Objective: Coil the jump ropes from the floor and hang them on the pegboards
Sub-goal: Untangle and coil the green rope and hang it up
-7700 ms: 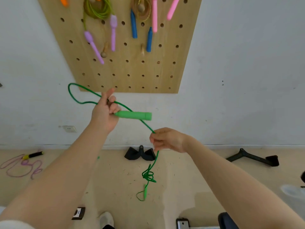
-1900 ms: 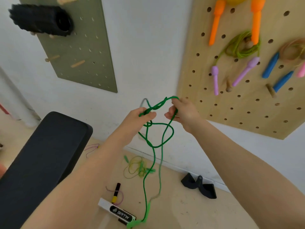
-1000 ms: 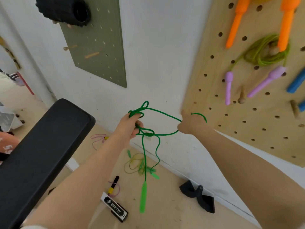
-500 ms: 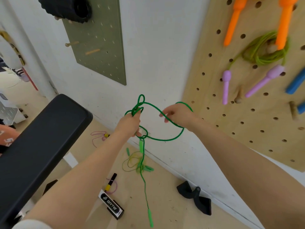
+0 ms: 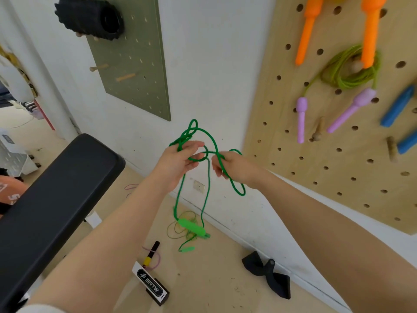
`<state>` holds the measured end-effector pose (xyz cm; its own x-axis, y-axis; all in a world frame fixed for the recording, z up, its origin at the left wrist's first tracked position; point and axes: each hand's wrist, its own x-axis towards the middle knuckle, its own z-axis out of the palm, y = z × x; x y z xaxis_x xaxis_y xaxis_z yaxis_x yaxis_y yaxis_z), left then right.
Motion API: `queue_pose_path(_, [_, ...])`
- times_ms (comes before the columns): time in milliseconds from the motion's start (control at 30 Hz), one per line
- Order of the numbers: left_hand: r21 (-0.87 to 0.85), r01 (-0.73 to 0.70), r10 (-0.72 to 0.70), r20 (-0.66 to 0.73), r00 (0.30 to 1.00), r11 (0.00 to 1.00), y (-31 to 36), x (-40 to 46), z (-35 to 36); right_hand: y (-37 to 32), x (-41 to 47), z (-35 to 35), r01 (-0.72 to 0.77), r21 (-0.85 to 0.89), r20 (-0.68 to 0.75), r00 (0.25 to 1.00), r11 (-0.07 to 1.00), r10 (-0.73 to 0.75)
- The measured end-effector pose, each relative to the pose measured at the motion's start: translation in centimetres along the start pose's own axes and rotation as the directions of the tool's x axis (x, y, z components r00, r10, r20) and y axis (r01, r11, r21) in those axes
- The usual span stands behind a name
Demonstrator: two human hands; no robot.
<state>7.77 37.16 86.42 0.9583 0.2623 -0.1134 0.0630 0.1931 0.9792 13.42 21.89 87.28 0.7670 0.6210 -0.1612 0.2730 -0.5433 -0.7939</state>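
The left hand (image 5: pixel 178 162) grips several loops of the green rope (image 5: pixel 204 141) in curled fingers, and the right hand (image 5: pixel 234 169) pinches a strand just beside it, at its 3 o'clock. The loops stand up toward 12 o'clock above the left hand. Two strands hang toward 6 o'clock. One ends in a green handle (image 5: pixel 191 228) that is tilted, its long axis running from 10 to 4 o'clock, above the floor (image 5: pixel 214 279). The wood pegboard (image 5: pixel 338 166) is at the hands' 3 o'clock.
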Motion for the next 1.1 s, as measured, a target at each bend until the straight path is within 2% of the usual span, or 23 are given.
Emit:
queue_pose_path(67, [0.160, 0.057, -0.047, -0.069, 0.996, 0.985, -0.4, 0.2, -0.3, -0.9, -0.1, -0.4, 0.087, 0.146, -0.137, 0.988, 0.985, -0.067])
queue_pose_path(133, [0.219, 0.133, -0.106, -0.132, 0.986, 0.967, -1.2, 0.4, -0.6, -1.9, -0.2, -0.7, 0.165, 0.369, -0.250, 0.965, 0.915, -0.073])
queue_pose_path(167, [0.243, 0.164, -0.126, -0.165, 0.978, 0.956, -1.5, 0.5, -0.7, -2.3, -0.2, -1.0, 0.196, 0.523, -0.276, 0.960, 0.830, -0.053])
queue_pose_path(233, [0.217, 0.233, -0.181, -0.234, 0.955, 0.948, -2.1, 0.7, -1.2, -3.0, -0.4, -1.8, 0.262, 0.784, -0.300, 0.954, 0.563, -0.026])
queue_pose_path(300, [0.159, 0.315, -0.261, -0.286, 0.922, 0.936, -2.6, 0.8, -1.9, -3.0, -0.4, -3.0, 0.310, 0.893, -0.343, 0.938, 0.327, 0.045])
queue_pose_path(333, [0.193, 0.321, -0.251, -0.314, 0.916, 0.927, -2.8, 0.8, -2.2, -2.8, -0.3, -3.5, 0.329, 0.897, -0.372, 0.922, 0.295, 0.104])
queue_pose_path(367, [0.253, 0.308, -0.212, -0.343, 0.915, 0.917, -3.0, 0.9, -2.7, -2.4, -0.3, -3.9, 0.338, 0.878, -0.407, 0.900, 0.337, 0.157])
queue_pose_path(433, [0.371, 0.260, -0.108, -0.384, 0.917, 0.891, -3.3, 0.9, -3.7, -1.0, 0.1, -4.6, 0.320, 0.739, -0.527, 0.823, 0.593, 0.212])
queue_pose_path(467, [0.444, 0.246, -0.063, -0.388, 0.920, 0.862, -3.4, 0.8, -4.0, -0.2, 0.2, -4.9, 0.282, 0.605, -0.601, 0.776, 0.745, 0.194])
queue_pose_path(500, [0.506, 0.239, -0.036, -0.378, 0.925, 0.829, -3.4, 0.7, -4.2, 0.5, 0.3, -5.1, 0.243, 0.471, -0.658, 0.737, 0.848, 0.154])
queue_pose_path(533, [0.531, 0.231, -0.031, -0.358, 0.933, 0.815, -3.5, 0.6, -4.3, 1.0, 0.4, -5.2, 0.218, 0.368, -0.692, 0.713, 0.904, 0.110])
queue_pose_path(600, [0.511, 0.227, -0.062, -0.320, 0.945, 0.829, -3.5, 0.6, -3.8, 1.7, 0.8, -4.9, 0.171, 0.290, -0.689, 0.720, 0.941, 0.082])
queue_pose_path(667, [0.470, 0.255, -0.107, -0.318, 0.942, 0.845, -3.2, 0.7, -2.9, 1.8, 1.0, -3.9, 0.114, 0.255, -0.619, 0.782, 0.960, 0.072])
queue_pose_path(700, [0.430, 0.273, -0.132, -0.329, 0.935, 0.860, -3.0, 0.7, -2.3, 1.7, 1.0, -3.3, 0.041, 0.206, -0.544, 0.836, 0.978, 0.079])
queue_pose_path(767, [0.286, 0.293, -0.193, -0.332, 0.923, 0.912, -2.3, 0.9, -1.4, 1.3, 0.6, -2.5, -0.207, -0.042, -0.286, 0.940, 0.977, 0.187])
queue_pose_path(833, [0.121, 0.290, -0.248, -0.278, 0.928, 0.949, -1.0, 0.5, -0.7, 0.5, -0.2, -1.9, -0.389, -0.205, -0.033, 0.920, 0.898, 0.391])
queue_pose_path(867, [0.086, 0.278, -0.252, -0.232, 0.939, 0.957, -0.5, 0.2, -0.4, 0.0, -0.6, -1.5, -0.419, -0.273, 0.005, 0.899, 0.866, 0.437])
queue_pose_path(900, [0.108, 0.254, -0.233, -0.180, 0.956, 0.961, 0.1, -0.1, -0.2, -0.5, -0.7, -1.2, -0.397, -0.366, -0.037, 0.910, 0.842, 0.413])
queue_pose_path(933, [0.178, 0.213, -0.193, -0.125, 0.973, 0.961, 0.6, -0.3, 0.0, -0.8, -0.7, -0.8, -0.327, -0.445, -0.127, 0.944, 0.834, 0.303])
queue_pose_path(967, [0.270, 0.155, -0.143, -0.063, 0.988, 0.950, 1.2, -0.5, 0.3, -1.2, -0.6, -0.4, -0.219, -0.455, -0.204, 0.969, 0.863, 0.138])
queue_pose_path(1000, [0.362, 0.084, -0.092, 0.006, 0.996, 0.929, 1.6, -0.8, 0.5, -1.4, -0.3, 0.0, -0.080, -0.354, -0.241, 0.970, 0.932, -0.009])
queue_pose_path(1067, [0.474, -0.036, -0.028, 0.128, 0.991, 0.880, 2.0, -1.2, 0.9, -2.1, -0.2, 0.2, 0.145, 0.021, -0.170, 0.976, 0.989, -0.140])
queue_pose_path(1100, [0.505, -0.061, -0.020, 0.155, 0.988, 0.861, 2.1, -1.3, 0.9, -2.2, -0.1, 0.0, 0.173, 0.139, -0.105, 0.982, 0.975, -0.159])
